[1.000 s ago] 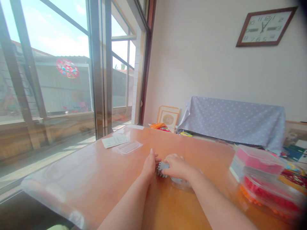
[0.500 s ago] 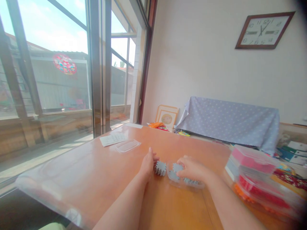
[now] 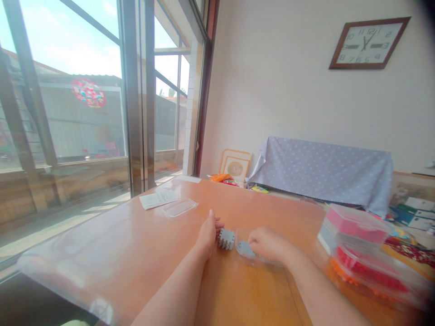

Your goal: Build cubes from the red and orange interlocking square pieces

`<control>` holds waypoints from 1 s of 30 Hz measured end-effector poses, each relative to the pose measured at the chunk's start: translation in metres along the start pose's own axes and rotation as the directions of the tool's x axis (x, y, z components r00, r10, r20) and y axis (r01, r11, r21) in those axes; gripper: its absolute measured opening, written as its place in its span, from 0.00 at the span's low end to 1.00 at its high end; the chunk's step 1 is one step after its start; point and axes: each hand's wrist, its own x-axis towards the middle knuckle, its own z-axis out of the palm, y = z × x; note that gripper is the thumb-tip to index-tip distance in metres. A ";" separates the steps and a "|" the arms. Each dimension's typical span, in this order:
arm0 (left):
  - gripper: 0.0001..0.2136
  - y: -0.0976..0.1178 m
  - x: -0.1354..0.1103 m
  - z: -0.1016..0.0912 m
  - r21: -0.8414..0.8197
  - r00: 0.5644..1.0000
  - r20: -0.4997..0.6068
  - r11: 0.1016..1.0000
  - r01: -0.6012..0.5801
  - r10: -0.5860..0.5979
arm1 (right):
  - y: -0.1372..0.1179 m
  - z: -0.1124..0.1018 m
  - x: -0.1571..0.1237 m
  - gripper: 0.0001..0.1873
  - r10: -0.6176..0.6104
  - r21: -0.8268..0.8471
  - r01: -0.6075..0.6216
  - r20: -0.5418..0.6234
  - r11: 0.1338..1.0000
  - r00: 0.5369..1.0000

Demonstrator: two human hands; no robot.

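Window glass (image 3: 91, 127) fills the far left, with a round red patterned decoration (image 3: 89, 93) on it. Beneath and to the right stretches the brown, glossy surface (image 3: 118, 253), light glaring off its left part. Toward its far left edge lies a pale sheet of paper (image 3: 158, 198) with faint markings, and just beside it a clear rectangular lid (image 3: 180, 208).

Next comes the left hand (image 3: 208, 231), resting on its side, thumb up and fingers loosely extended, spread rather than gripping. Just right of its fingers stands a small block of grey toothed pieces (image 3: 226, 239) on the surface; whether the fingers touch it, I cannot tell. Behind, past the far edge, a framed picture (image 3: 235, 167) leans against the wall.

Right of the block, near it but apart, sits a clear plastic container (image 3: 242, 261) with more grey pieces (image 3: 245, 249) inside. The right hand (image 3: 268, 244) reaches over it with fingers curled downward, covering much of the contents; whether they pinch a piece cannot be seen.

Farther right, a pale blue dotted cloth (image 3: 322, 172) drapes something by the wall. A clear box with pink contents (image 3: 356, 224) rests above another with red contents (image 3: 370, 269), slightly blurred, and a brown-framed clock (image 3: 369, 44) hangs high above.
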 end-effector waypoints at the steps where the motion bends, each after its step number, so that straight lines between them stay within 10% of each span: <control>1: 0.41 0.000 0.000 0.000 -0.001 1.000 0.000 1.000 0.002 -0.002 | -0.002 -0.001 0.000 0.10 -0.007 -0.038 0.007 -0.007 0.999 1.000; 24: 0.40 -0.001 0.003 -0.001 -0.005 1.000 0.003 1.000 0.003 -0.003 | -0.006 0.010 0.019 0.13 0.160 -0.040 -0.167 -0.145 0.985 0.976; 30: 0.42 -0.003 0.004 -0.002 0.007 1.000 0.011 1.000 -0.008 0.008 | 0.036 0.004 -0.007 0.15 0.260 0.268 -0.170 -0.346 0.948 0.902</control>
